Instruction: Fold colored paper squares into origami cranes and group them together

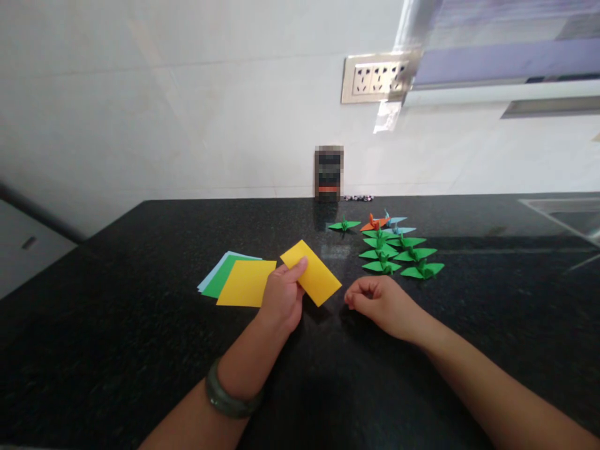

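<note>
My left hand [282, 296] pinches a yellow sheet of origami paper [319, 273], thumb on top, held tilted above the counter. The sheet has a long rectangular outline, as if folded in half. Just right of its lower corner, my right hand [382, 304] is closed, fingers curled towards the thumb, with nothing visible in them. Beside my left hand lie loose square sheets: a yellow sheet [244, 284] on top, a green sheet [219, 278] under it and a light blue sheet [212, 270] at the bottom.
Several green paper cranes [380, 252] stand in rows beyond my right hand, with an orange crane [374, 222] and light blue cranes [400, 230] behind. One green crane [344, 225] stands apart. A blurred dark box [329, 172] leans by the wall; a sink edge [557, 219] is far right.
</note>
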